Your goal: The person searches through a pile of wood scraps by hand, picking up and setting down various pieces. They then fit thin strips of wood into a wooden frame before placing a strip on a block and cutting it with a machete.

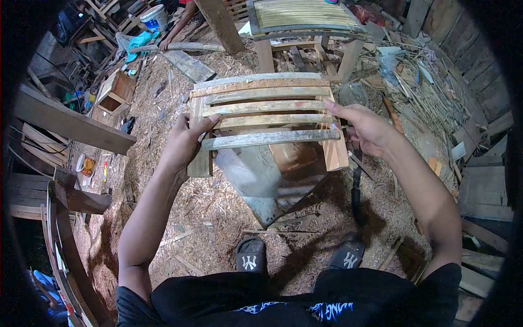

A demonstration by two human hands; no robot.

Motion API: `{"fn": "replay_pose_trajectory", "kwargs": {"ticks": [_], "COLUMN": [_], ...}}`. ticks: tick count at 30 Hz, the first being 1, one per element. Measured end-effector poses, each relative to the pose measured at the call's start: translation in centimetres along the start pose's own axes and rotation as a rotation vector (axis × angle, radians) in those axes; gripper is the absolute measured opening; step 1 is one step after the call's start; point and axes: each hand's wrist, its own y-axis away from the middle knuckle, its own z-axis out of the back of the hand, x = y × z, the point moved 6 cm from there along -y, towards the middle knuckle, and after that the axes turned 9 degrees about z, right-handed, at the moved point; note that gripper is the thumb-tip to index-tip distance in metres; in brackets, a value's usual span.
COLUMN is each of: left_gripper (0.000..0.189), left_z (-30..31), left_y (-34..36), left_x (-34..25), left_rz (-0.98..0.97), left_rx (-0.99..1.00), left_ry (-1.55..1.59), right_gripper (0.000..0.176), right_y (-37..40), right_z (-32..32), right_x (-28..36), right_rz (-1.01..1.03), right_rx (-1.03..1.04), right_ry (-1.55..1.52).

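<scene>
Held out in front of me is a small slatted wooden frame, with several pale slats lying across two side pieces. My left hand grips its left side, the thumb over the ends of the slats. On the right side my right hand is closed round the edge, thumb on top near a slat's end. The nearest slat looks greyer and more weathered than the middle ones. Beneath the frame, a dull plastic-like sheet with a brown block-shaped patch shows on the ground.
Wood shavings cover the floor round my sandals. A slatted bench stands ahead. Behind a post, another person's arm reaches down. A wooden box and a beam are at left; scrap sticks lie right.
</scene>
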Motion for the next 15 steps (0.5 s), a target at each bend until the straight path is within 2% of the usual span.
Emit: {"fn": "replay_pose_trajectory", "kwargs": {"ticks": [6, 8, 11, 15], "left_gripper": [0.054, 0.055, 0.054, 0.054], "left_z": [0.0, 0.0, -0.1, 0.3], "left_y": [0.4, 0.3, 0.2, -0.3], "left_x": [-0.3, -0.2, -0.2, 0.3], "left_rz": [-0.016, -0.037, -0.058, -0.054], "left_rx": [-0.026, -0.002, 0.007, 0.005], "left_ry": [-0.098, -0.092, -0.061, -0.063], "right_gripper": [0.058, 0.049, 0.043, 0.045], "right_y": [0.6, -0.1, 0.0, 0.7], "right_z": [-0.4, 0.4, -0.3, -1.3], "right_x": [0.4, -0.6, -0.7, 0.2], "right_rz": [-0.008, -0.015, 0.043, 0.036], "right_rx": [-0.053, 0.014, -0.005, -0.011], "right_ry": [-0.102, -0.059, -0.041, -0.044]}}
